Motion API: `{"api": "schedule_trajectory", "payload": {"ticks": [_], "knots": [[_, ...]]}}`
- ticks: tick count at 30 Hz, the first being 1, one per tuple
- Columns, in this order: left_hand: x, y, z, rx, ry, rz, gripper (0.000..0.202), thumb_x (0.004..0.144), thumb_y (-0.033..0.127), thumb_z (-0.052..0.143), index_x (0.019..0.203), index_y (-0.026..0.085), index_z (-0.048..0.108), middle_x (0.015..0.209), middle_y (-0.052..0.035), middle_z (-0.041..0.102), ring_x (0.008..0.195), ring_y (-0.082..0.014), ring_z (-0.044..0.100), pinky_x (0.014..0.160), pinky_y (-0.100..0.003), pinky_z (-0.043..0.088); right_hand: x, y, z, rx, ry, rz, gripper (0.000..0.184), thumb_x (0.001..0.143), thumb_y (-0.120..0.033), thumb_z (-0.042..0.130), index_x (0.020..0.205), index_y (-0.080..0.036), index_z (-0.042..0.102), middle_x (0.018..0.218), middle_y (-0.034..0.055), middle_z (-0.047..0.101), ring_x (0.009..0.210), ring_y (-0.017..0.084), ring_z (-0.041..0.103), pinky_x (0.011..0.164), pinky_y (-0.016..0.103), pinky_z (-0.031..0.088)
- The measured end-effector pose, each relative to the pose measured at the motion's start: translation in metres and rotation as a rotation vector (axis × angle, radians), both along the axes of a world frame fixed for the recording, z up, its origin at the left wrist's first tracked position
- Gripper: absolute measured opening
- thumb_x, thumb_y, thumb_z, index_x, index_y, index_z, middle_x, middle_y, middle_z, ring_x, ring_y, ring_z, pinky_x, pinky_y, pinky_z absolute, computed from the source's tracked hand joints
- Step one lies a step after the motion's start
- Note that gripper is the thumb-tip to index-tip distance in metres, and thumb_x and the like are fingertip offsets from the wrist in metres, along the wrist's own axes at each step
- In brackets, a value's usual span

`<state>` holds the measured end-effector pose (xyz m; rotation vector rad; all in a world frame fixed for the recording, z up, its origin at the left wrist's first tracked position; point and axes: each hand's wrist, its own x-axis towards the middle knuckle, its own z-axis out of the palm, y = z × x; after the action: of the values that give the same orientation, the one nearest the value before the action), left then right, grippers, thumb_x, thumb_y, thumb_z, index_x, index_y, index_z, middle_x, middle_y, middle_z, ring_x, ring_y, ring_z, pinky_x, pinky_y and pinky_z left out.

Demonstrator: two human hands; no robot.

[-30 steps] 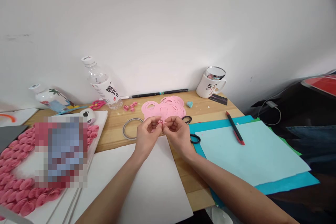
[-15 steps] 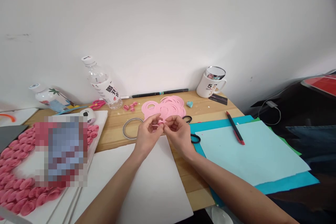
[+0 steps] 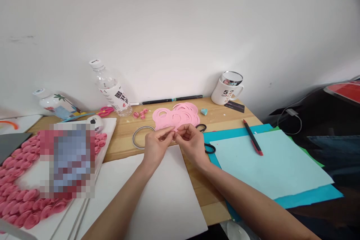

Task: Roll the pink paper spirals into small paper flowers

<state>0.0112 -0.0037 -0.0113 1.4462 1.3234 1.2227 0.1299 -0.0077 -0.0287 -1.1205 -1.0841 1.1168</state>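
Observation:
Fingertip to fingertip, my left hand [image 3: 158, 143] and my right hand [image 3: 191, 140] are closed in a pinch on a small pink paper curl, now almost wholly hidden by the fingers. Just beyond them lies a stack of pink paper spiral cut-outs [image 3: 184, 111]. Several small rolled pink paper flowers [image 3: 142, 114] rest left of that stack, and a light-blue rolled paper flower [image 3: 204, 111] sits to its right. Black-handled scissors [image 3: 210, 148] lie partly hidden behind my right hand. Beside my left hand is a roll of tape [image 3: 134, 138].
White board [image 3: 163, 195] lies under my forearms. At left are a board with pink paper roses [image 3: 25, 195], partly pixelated, and a water bottle [image 3: 114, 92]. Blue paper [image 3: 270, 165] with a pen [image 3: 253, 138] lies right; a mug [image 3: 225, 92] stands by the wall.
My left fingers have straightened and drawn over the pink paper curl, which showed between the hands before. The right hand has barely moved; the view has shifted slightly.

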Motion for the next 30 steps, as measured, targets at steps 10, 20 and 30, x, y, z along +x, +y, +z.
{"api": "schedule_trajectory", "payload": {"ticks": [10, 20, 30], "knots": [[-0.007, 0.000, -0.009, 0.487, 0.403, -0.048, 0.025, 0.082, 0.015, 0.050, 0.097, 0.022, 0.069, 0.084, -0.0032, 0.071, 0.069, -0.0130, 0.064, 0.062, -0.024, 0.051, 0.002, 0.006, -0.003, -0.038, 0.013, 0.057, 0.020, 0.065, -0.029, 0.067, 0.075, -0.017, 0.054, 0.068, -0.0004, 0.059, 0.061, 0.012, 0.058, 0.059, 0.025, 0.050], [-0.047, 0.020, 0.004, 0.210, 0.832, 0.437, 0.028, 0.085, 0.026, 0.043, 0.097, 0.021, 0.069, 0.092, -0.0077, 0.070, 0.074, -0.0190, 0.063, 0.063, -0.027, 0.041, 0.000, 0.004, -0.012, 0.264, -0.475, 0.276, 0.014, 0.079, -0.019, 0.050, 0.082, -0.021, 0.063, 0.085, 0.0037, 0.064, 0.073, 0.015, 0.059, 0.065, 0.029, 0.050], [-0.034, 0.011, 0.013, -0.140, 1.139, 0.203, 0.024, 0.075, 0.011, 0.042, 0.068, 0.015, 0.065, 0.066, -0.0104, 0.062, 0.055, -0.0190, 0.053, 0.049, -0.028, 0.022, -0.009, 0.002, -0.015, 0.336, -0.814, 0.385, 0.040, 0.077, -0.007, 0.046, 0.115, -0.019, 0.050, 0.094, 0.0082, 0.060, 0.086, 0.019, 0.055, 0.075, 0.034, 0.047]]}}
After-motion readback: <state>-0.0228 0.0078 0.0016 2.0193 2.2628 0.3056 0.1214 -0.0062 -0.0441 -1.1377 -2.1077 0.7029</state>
